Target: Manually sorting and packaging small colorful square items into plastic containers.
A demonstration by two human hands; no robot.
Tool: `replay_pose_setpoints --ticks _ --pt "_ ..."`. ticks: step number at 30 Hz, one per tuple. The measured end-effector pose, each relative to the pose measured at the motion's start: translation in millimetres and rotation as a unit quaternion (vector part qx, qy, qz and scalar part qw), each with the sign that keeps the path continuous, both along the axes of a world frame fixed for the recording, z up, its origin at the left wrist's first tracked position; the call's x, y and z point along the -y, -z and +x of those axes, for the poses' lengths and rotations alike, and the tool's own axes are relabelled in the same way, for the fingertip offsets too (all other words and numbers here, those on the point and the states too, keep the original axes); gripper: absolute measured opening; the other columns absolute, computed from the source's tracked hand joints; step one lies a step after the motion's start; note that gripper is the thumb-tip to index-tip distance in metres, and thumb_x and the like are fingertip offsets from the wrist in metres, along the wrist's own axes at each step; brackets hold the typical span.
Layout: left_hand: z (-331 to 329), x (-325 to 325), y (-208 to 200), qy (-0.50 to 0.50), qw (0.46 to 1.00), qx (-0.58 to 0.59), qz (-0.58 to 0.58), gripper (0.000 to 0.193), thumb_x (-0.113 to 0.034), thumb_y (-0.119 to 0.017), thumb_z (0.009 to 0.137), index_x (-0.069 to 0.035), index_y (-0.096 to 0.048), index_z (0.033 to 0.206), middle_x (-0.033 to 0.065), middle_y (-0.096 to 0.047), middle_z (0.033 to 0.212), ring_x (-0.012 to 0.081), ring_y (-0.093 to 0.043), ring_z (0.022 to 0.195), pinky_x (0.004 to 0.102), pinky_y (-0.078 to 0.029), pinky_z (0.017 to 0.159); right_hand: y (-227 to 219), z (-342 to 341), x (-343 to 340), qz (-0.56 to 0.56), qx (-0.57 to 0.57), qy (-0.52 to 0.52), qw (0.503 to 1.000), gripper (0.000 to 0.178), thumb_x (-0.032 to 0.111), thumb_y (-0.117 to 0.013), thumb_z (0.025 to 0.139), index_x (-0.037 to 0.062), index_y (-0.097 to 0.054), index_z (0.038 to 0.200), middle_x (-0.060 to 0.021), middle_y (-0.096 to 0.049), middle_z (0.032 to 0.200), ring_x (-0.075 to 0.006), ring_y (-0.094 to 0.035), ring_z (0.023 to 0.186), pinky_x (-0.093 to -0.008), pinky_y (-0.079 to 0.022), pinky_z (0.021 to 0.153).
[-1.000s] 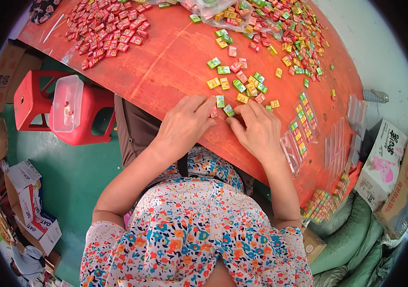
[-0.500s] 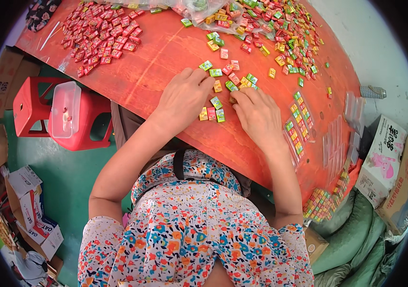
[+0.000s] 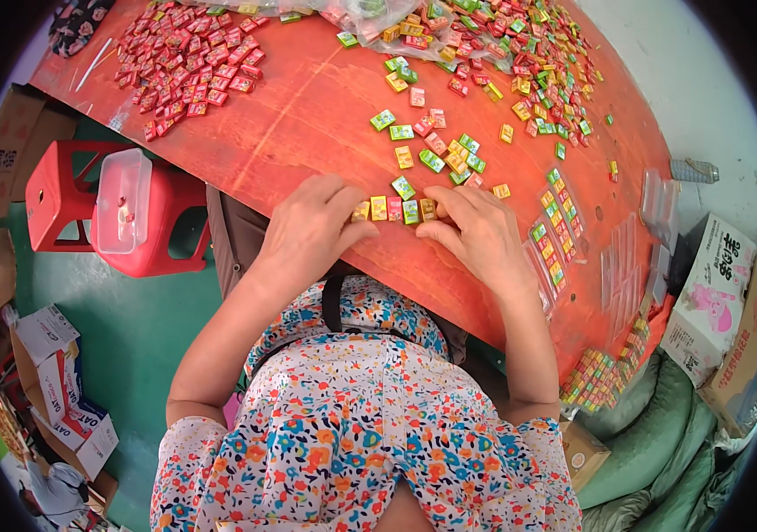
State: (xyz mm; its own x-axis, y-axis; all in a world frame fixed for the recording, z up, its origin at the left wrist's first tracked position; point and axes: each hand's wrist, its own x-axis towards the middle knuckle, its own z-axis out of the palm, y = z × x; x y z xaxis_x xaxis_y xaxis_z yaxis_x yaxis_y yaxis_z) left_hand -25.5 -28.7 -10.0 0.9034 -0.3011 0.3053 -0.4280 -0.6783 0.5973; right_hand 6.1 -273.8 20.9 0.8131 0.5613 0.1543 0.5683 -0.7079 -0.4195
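Note:
A short row of small candy-sized boxes lies on the red table near its front edge: yellow ones, a pink-red one (image 3: 394, 209) and a green one (image 3: 410, 212). My left hand (image 3: 312, 226) grips the yellow box (image 3: 361, 211) at the left end between thumb and fingers. At the other end, my right hand (image 3: 480, 230) closes thumb and forefinger on a golden-yellow box (image 3: 428, 210). Just above the row rests a tilted green box (image 3: 403, 187). Farther up lie loose green, yellow and pink-red boxes, with a yellow one (image 3: 501, 191) beside my right hand.
A heap of red boxes (image 3: 192, 66) sits at the far left, a mixed heap (image 3: 547, 80) at the far right. Filled clear trays (image 3: 556, 217) lie to the right, by stacked empty ones (image 3: 620, 266). Red stools (image 3: 161, 235) stand left of the table.
Both hands have come nearer the table's front edge, from the loose boxes to the row's two ends. The row has gained a yellow box at each end.

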Motion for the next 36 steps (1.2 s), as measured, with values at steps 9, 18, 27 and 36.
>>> replay_pose_setpoints --ticks 9,18,27,36 --pt "73 16 3 -0.021 0.99 0.125 0.054 0.035 -0.017 -0.07 0.083 -0.005 -0.062 0.114 0.0108 -0.06 0.102 0.0308 -0.061 0.095 0.0414 -0.052 0.079 0 55 -24 -0.002 0.106 0.088 0.99 0.027 0.024 -0.074 0.084 0.0058 -0.068 0.103 -0.0097 -0.067 0.094 -0.0293 -0.067 0.087 -0.041 -0.055 0.07" --pt "99 33 6 0.036 0.977 0.154 0.144 0.023 -0.01 -0.067 0.081 -0.007 -0.068 0.104 0.0062 -0.06 0.092 0.0266 -0.059 0.09 0.0387 -0.05 0.08 14 77 -23 -0.058 0.149 0.038 0.986 0.024 0.013 -0.071 0.082 0.0058 -0.067 0.104 -0.011 -0.067 0.098 -0.0289 -0.067 0.09 -0.0424 -0.056 0.073" --pt "20 -25 -10 0.0 0.999 -0.013 0.031 0.026 -0.017 -0.074 0.082 -0.003 -0.065 0.102 0.0115 -0.059 0.091 0.0323 -0.061 0.087 0.0421 -0.051 0.073 -2 12 31 -0.028 0.046 -0.063 0.997 0.031 0.012 -0.074 0.082 0.0063 -0.068 0.112 -0.009 -0.07 0.109 -0.0296 -0.062 0.106 -0.0415 -0.048 0.091" --pt "-3 -16 -1 0.003 1.0 -0.006 0.015 0.035 -0.025 -0.08 0.076 -0.004 -0.066 0.101 0.0105 -0.059 0.093 0.0325 -0.062 0.085 0.0432 -0.051 0.071 4 7 21 -0.012 0.022 -0.074 0.997 0.036 0.016 -0.077 0.081 0.0066 -0.068 0.114 -0.0094 -0.07 0.11 -0.0285 -0.062 0.107 -0.0428 -0.046 0.096"
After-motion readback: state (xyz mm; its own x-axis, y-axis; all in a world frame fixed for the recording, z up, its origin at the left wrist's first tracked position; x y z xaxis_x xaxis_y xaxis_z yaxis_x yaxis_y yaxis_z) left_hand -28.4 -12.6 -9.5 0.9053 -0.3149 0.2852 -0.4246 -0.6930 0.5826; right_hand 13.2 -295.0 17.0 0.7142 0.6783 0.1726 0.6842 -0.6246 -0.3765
